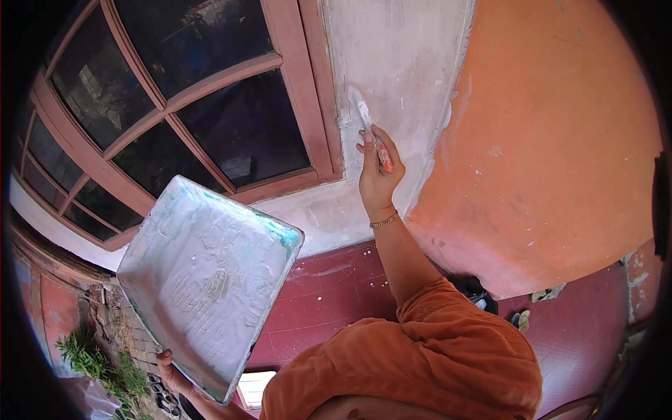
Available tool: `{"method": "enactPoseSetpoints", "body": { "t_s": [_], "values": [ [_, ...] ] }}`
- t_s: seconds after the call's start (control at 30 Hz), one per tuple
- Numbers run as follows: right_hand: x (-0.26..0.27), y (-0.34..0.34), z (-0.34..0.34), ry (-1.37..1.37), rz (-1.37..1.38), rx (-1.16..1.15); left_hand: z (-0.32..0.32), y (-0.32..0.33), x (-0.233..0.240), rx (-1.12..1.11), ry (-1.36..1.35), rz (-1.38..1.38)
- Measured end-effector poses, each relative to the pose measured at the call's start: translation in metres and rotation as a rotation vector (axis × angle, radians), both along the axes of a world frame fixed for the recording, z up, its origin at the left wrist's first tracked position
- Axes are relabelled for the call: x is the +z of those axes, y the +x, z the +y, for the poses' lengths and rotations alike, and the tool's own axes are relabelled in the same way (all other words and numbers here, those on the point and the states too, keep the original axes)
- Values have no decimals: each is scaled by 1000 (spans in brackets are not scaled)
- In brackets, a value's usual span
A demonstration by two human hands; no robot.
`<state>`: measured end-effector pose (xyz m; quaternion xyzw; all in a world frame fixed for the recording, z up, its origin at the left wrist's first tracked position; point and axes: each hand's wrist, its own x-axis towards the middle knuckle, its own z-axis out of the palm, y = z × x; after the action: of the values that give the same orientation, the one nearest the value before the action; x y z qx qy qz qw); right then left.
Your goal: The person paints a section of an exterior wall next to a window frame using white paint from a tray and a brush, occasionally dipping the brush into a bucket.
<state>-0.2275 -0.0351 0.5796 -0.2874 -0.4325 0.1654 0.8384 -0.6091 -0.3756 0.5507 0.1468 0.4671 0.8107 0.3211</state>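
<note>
My right hand point(380, 170) grips a putty knife point(363, 113) by its red, paint-spotted handle. The blade, smeared with white, lies against or very close to the whitish wall strip point(404, 68) beside the window frame. With my left hand point(173, 373) I hold a paint tray point(210, 283) by its lower edge, tilted. White paint or filler coats the tray's inside, with turquoise stains along its rim. Most of the left hand's fingers are hidden behind the tray.
A paned window in a pinkish wooden frame point(310, 94) is at the left, an orange wall point(546, 142) at the right. Red floor tiles point(315, 315) bear white drips. Sandals point(521, 320), a dark bag point(475, 291) and a white rectangular object point(255, 388) lie below. Plants point(100, 362) grow lower left.
</note>
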Motion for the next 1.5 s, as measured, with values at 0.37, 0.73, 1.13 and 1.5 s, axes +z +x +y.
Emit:
{"method": "enactPoseSetpoints", "body": {
  "t_s": [0.37,0.73,1.13,1.5],
  "values": [
    [-40,-20,1,-44,-53,-82,10,-5,11,-129,44,-64],
    [-8,-44,-1,-51,-136,-63,20,-12,16,-105,-24,-83],
    [47,-39,-8,44,14,61,21,-24,13,-123,14,-26],
    [-67,-46,4,-151,-28,-25,29,-21,23,-106,-21,55]
  ]
}}
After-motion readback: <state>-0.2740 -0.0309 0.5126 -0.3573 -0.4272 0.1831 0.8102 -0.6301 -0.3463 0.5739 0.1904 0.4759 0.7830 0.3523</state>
